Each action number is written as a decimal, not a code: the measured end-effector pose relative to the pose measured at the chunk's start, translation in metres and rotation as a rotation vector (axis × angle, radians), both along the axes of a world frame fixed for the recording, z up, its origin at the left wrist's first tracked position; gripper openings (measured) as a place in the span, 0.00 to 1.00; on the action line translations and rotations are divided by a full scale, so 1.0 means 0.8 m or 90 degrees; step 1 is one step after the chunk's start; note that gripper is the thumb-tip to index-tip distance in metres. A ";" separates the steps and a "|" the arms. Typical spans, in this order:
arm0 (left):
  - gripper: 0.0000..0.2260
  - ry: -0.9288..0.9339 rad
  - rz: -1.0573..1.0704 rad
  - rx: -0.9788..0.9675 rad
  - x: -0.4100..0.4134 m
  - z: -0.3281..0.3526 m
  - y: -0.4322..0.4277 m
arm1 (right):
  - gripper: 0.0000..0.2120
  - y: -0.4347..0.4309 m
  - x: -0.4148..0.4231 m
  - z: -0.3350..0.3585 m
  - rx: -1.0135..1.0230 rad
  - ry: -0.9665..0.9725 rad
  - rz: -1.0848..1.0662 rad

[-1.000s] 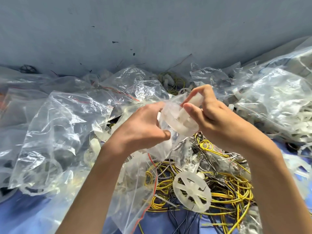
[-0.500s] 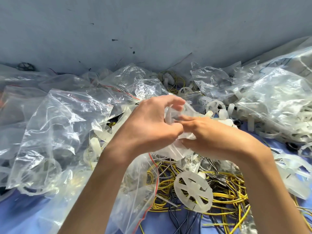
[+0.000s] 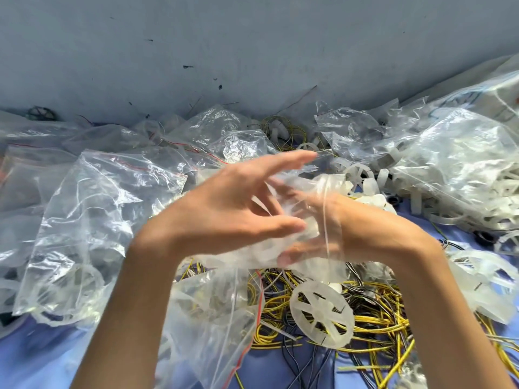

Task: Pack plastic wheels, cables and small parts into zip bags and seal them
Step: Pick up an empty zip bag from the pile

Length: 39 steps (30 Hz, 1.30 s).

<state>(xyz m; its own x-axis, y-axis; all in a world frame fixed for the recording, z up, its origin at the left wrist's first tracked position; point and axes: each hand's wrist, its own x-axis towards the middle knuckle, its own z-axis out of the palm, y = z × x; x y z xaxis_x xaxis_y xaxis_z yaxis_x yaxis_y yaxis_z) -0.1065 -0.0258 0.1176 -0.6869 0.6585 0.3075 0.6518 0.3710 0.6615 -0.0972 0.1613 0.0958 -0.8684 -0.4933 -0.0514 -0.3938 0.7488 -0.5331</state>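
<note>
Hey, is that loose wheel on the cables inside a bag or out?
Out: the wheel lies bare on the yellow cables, nothing covering it.

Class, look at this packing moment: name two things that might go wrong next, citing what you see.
1. The left hand has its fingers spread, so its hold on the clear zip bag looks loose; the bag might slip off the right hand, seen through the plastic.
2. The loose wheel lies on tangled yellow cables; lifting it could drag wires along.
</note>
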 end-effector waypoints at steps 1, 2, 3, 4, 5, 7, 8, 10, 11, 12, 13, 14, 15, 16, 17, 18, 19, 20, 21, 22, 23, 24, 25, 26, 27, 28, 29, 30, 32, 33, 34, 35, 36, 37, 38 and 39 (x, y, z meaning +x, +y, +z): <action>0.36 0.030 0.047 -0.030 -0.008 -0.003 -0.009 | 0.51 0.000 -0.001 -0.001 -0.005 -0.007 0.002; 0.40 0.053 0.098 -0.087 -0.017 -0.008 -0.018 | 0.51 -0.001 -0.001 -0.001 -0.016 -0.007 0.010; 0.43 0.059 0.140 -0.154 -0.025 -0.013 -0.027 | 0.50 0.000 -0.001 -0.002 -0.028 0.002 0.015; 0.45 0.046 0.168 -0.213 -0.033 -0.019 -0.035 | 0.50 0.001 -0.001 -0.003 -0.039 0.006 0.017; 0.47 0.025 0.182 -0.257 -0.039 -0.026 -0.042 | 0.50 0.002 0.000 -0.004 -0.044 0.009 0.015; 0.44 -0.012 0.194 -0.288 -0.048 -0.036 -0.052 | 0.50 0.001 -0.001 -0.005 -0.042 0.013 0.013; 0.42 -0.029 0.199 -0.283 -0.051 -0.040 -0.056 | 0.50 0.000 -0.002 -0.006 -0.042 0.010 0.016; 0.40 -0.067 0.202 -0.270 -0.055 -0.043 -0.060 | 0.51 -0.001 -0.002 -0.006 -0.040 0.004 0.017; 0.40 -0.086 0.207 -0.266 -0.055 -0.044 -0.062 | 0.51 -0.002 -0.001 -0.006 -0.039 0.003 0.014; 0.41 -0.103 0.215 -0.263 -0.056 -0.044 -0.064 | 0.51 -0.002 0.000 -0.005 -0.037 0.000 0.010; 0.41 -0.117 0.227 -0.262 -0.056 -0.045 -0.066 | 0.52 -0.002 0.001 -0.004 -0.038 -0.004 0.006; 0.41 -0.128 0.243 -0.263 -0.055 -0.044 -0.066 | 0.52 -0.002 0.002 -0.004 -0.041 -0.007 0.001; 0.40 -0.133 0.258 -0.262 -0.054 -0.044 -0.066 | 0.52 -0.001 0.002 -0.004 -0.043 -0.010 -0.005; 0.36 -0.128 0.267 -0.259 -0.054 -0.043 -0.064 | 0.52 0.000 0.002 -0.003 -0.043 -0.014 -0.011; 0.31 -0.113 0.269 -0.255 -0.054 -0.043 -0.063 | 0.53 -0.001 0.002 -0.003 -0.040 -0.020 -0.016; 0.25 -0.094 0.265 -0.252 -0.053 -0.042 -0.061 | 0.53 -0.001 0.002 -0.003 -0.033 -0.025 -0.019; 0.19 -0.075 0.260 -0.251 -0.053 -0.042 -0.060 | 0.53 -0.001 0.001 -0.004 -0.025 -0.031 -0.023; 0.15 -0.055 0.259 -0.251 -0.052 -0.041 -0.060 | 0.53 -0.001 0.001 -0.004 -0.020 -0.038 -0.027; 0.13 -0.033 0.262 -0.250 -0.052 -0.039 -0.062 | 0.53 0.000 0.002 -0.004 -0.021 -0.044 -0.034; 0.12 -0.012 0.271 -0.247 -0.051 -0.036 -0.066 | 0.53 0.001 0.002 -0.003 -0.020 -0.045 -0.042; 0.12 0.003 0.282 -0.244 -0.049 -0.031 -0.072 | 0.53 0.004 0.002 -0.002 -0.011 -0.037 -0.047; 0.12 0.015 0.296 -0.246 -0.047 -0.026 -0.080 | 0.52 0.006 0.002 -0.001 0.012 -0.022 -0.045; 0.11 0.023 0.312 -0.259 -0.046 -0.022 -0.090 | 0.50 0.008 0.001 0.000 0.039 -0.003 -0.038; 0.11 0.020 0.328 -0.288 -0.045 -0.019 -0.101 | 0.47 0.010 0.000 0.001 0.062 0.014 -0.028; 0.11 -0.004 0.344 -0.330 -0.043 -0.017 -0.111 | 0.46 0.010 0.000 0.002 0.076 0.023 -0.020; 0.12 -0.043 0.360 -0.374 -0.041 -0.016 -0.120 | 0.48 0.009 0.000 0.002 0.085 0.025 -0.016; 0.16 -0.086 0.378 -0.409 -0.039 -0.015 -0.125 | 0.51 0.008 -0.001 0.002 0.100 0.022 -0.016; 0.21 -0.116 0.393 -0.431 -0.035 -0.013 -0.127 | 0.54 0.006 -0.001 0.000 0.123 0.019 -0.017; 0.30 -0.108 0.384 -0.398 -0.029 -0.007 -0.120 | 0.55 0.003 -0.002 -0.003 0.154 0.026 -0.011; 0.33 -0.078 0.360 -0.339 -0.024 -0.002 -0.110 | 0.54 0.001 -0.003 -0.005 0.146 0.038 -0.008; 0.35 -0.038 0.334 -0.264 -0.019 0.002 -0.095 | 0.52 -0.002 -0.003 -0.005 0.128 0.050 -0.009; 0.37 0.012 0.311 -0.193 -0.015 0.005 -0.077 | 0.51 -0.005 -0.003 -0.006 0.098 0.062 -0.012; 0.38 0.066 0.292 -0.142 -0.011 0.005 -0.057 | 0.49 -0.009 -0.003 -0.006 0.063 0.074 -0.015; 0.39 0.115 0.282 -0.120 -0.007 0.004 -0.037 | 0.49 -0.012 -0.004 -0.007 0.031 0.091 -0.014; 0.39 0.154 0.276 -0.121 -0.002 0.003 -0.018 | 0.49 -0.014 -0.006 -0.008 0.011 0.108 -0.012; 0.38 0.177 0.269 -0.137 0.002 0.001 -0.002 | 0.50 -0.016 -0.008 -0.009 0.000 0.119 -0.010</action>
